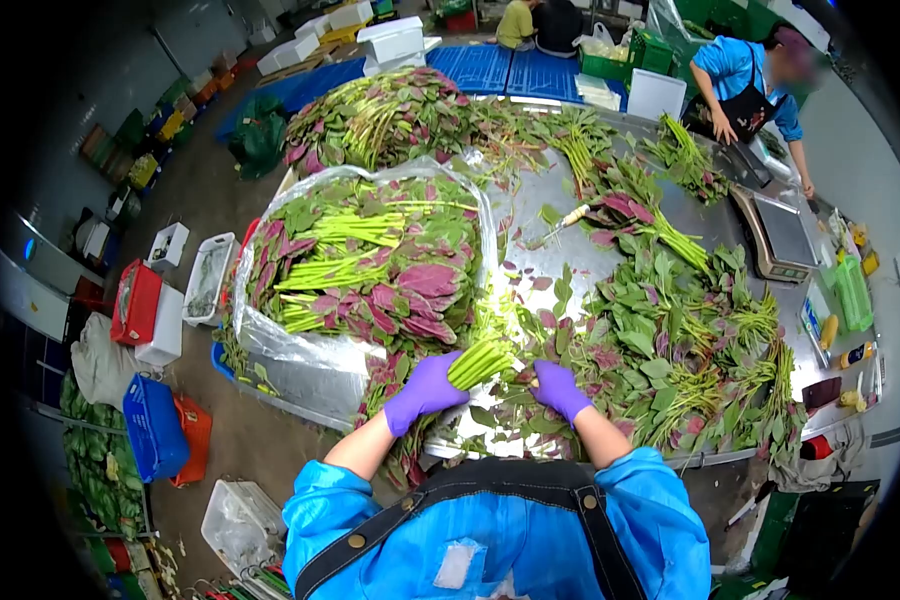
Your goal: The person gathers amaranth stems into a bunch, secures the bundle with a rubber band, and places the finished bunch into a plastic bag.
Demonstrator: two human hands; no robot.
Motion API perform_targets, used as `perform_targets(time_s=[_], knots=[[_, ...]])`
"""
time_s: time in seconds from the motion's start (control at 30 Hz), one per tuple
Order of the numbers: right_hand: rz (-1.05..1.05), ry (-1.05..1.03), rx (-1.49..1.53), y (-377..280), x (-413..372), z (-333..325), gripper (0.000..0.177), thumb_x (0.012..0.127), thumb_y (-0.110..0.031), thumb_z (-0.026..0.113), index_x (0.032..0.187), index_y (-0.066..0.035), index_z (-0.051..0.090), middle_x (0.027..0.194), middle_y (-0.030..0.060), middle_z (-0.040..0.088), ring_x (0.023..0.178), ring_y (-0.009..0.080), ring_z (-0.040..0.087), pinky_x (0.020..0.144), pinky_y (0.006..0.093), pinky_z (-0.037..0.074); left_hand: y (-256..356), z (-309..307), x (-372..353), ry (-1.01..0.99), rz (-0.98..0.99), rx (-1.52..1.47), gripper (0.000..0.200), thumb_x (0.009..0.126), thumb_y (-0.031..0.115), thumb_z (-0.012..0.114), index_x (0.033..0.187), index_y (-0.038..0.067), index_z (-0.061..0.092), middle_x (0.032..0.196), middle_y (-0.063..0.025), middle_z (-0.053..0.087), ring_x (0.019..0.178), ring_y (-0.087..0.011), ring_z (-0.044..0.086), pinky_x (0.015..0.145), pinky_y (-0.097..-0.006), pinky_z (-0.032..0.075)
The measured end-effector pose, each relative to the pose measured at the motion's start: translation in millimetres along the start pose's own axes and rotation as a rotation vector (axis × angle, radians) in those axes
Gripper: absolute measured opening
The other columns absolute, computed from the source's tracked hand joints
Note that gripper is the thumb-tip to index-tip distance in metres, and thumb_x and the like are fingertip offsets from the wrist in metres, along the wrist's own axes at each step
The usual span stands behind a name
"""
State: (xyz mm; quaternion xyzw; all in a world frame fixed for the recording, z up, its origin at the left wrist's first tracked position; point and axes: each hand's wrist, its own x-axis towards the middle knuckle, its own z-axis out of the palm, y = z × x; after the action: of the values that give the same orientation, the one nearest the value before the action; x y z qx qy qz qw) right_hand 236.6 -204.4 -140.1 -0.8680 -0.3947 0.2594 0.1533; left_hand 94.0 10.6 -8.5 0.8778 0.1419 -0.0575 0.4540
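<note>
My left hand [428,392], in a purple glove, is closed around a bundle of green stems [482,362] above the front of the metal table [315,385]. Close to the bundle's right side is my right hand [560,390], also gloved in purple, with its fingers closed; what they pinch is too small to make out. Beyond my left hand, a plastic-lined container [488,225] holds bunches of red-and-green leaves [425,295] with pale stems. Loose leafy bunches [660,330] spread over the table to the right of my right hand.
A large leafy heap [380,115] lies at the back left. On the right are a scale [782,235], a green basket [852,292] and a bottle [856,354]. A co-worker [745,85] in blue stands at the back right. Blue [155,428] and red crates [136,303] are on the left floor.
</note>
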Motion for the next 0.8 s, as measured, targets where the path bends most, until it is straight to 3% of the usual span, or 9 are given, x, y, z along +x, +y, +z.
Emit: perform_targets(time_s=[0.1,0.17,0.27,0.3,0.37,0.47,0.57,0.73,0.8], knots=[[0.035,0.138,0.132,10,-6,7,0.039,0.075,-0.025,0.059,0.105,-0.002,0.054,0.098,0.0185,0.059,0.089,0.0345,0.058,0.078,0.0370,0.047,-9,-14,7,0.001,-0.057,-0.121,0.053,0.057,0.009,0.068,0.108,0.005,0.056,0.086,-0.0067,0.064,0.077,-0.0144,0.060,0.072,-0.0281,0.047],[0.043,0.072,1.027,10,-14,-15,0.034,0.076,-0.024,0.058,0.104,-0.005,0.054,0.087,0.0148,0.057,0.078,0.0244,0.057,0.070,0.0320,0.045,-7,-19,9,0.067,-0.010,-0.137,0.049,0.058,0.007,0.066,0.106,0.004,0.057,0.084,-0.0057,0.063,0.075,-0.0126,0.059,0.070,-0.0267,0.046],[-0.031,0.314,0.832,-26,-47,-56,0.031,0.078,-0.021,0.055,0.104,-0.004,0.052,0.084,0.0117,0.054,0.073,0.0206,0.054,0.067,0.0298,0.044,-7,-17,15,0.104,-0.034,-0.138,0.047,0.058,0.009,0.067,0.104,0.004,0.058,0.084,-0.0063,0.063,0.075,-0.0140,0.059,0.069,-0.0277,0.047],[-0.144,0.425,0.609,-36,-54,-59,0.031,0.079,-0.017,0.054,0.107,-0.006,0.050,0.088,0.0166,0.056,0.079,0.0299,0.057,0.070,0.0335,0.045,-8,-12,18,0.101,-0.026,-0.140,0.047,0.058,0.009,0.067,0.104,0.004,0.058,0.084,-0.0063,0.063,0.075,-0.0140,0.059,0.069,-0.0277,0.047],[-0.309,0.485,0.475,-66,-60,-76,0.031,0.081,-0.022,0.056,0.106,-0.006,0.048,0.086,0.0151,0.054,0.077,0.0290,0.057,0.066,0.0343,0.045,-5,-3,23,0.082,-0.043,-0.076,0.053,0.056,0.018,0.069,0.106,0.007,0.056,0.085,-0.0144,0.063,0.077,-0.0269,0.062,0.070,-0.0333,0.047],[-0.346,0.656,0.274,-78,-47,-66,0.033,0.081,-0.029,0.057,0.101,-0.005,0.049,0.083,0.0131,0.052,0.073,0.0297,0.055,0.062,0.0375,0.045,4,8,19,0.061,-0.073,-0.049,0.052,0.055,0.020,0.070,0.103,0.006,0.056,0.085,-0.0155,0.063,0.076,-0.0280,0.062,0.070,-0.0345,0.048],[-0.384,0.685,0.222,-85,-39,-66,0.031,0.083,-0.029,0.056,0.097,-0.002,0.049,0.083,0.0161,0.052,0.072,0.0345,0.054,0.060,0.0398,0.044,7,11,14,0.062,-0.046,-0.058,0.052,0.055,0.021,0.071,0.102,0.004,0.056,0.084,-0.0164,0.062,0.075,-0.0280,0.062,0.069,-0.0349,0.048],[-0.336,0.533,0.145,-74,-36,-52,0.035,0.083,-0.034,0.054,0.097,-0.002,0.050,0.084,0.0177,0.055,0.073,0.0352,0.056,0.061,0.0408,0.045,12,8,-1,0.019,-0.016,-0.185,0.039,0.057,0.013,0.071,0.093,0.001,0.058,0.077,-0.0066,0.062,0.068,-0.0131,0.056,0.066,-0.0282,0.046],[-0.057,0.380,0.307,-47,-31,-29,0.036,0.084,-0.035,0.053,0.101,-0.003,0.052,0.089,0.0203,0.059,0.080,0.0359,0.058,0.064,0.0428,0.046,1,-1,-6,-0.052,-0.019,-0.294,0.035,0.060,0.010,0.070,0.092,0.002,0.059,0.080,-0.0030,0.062,0.071,-0.0109,0.056,0.066,-0.0274,0.046]])
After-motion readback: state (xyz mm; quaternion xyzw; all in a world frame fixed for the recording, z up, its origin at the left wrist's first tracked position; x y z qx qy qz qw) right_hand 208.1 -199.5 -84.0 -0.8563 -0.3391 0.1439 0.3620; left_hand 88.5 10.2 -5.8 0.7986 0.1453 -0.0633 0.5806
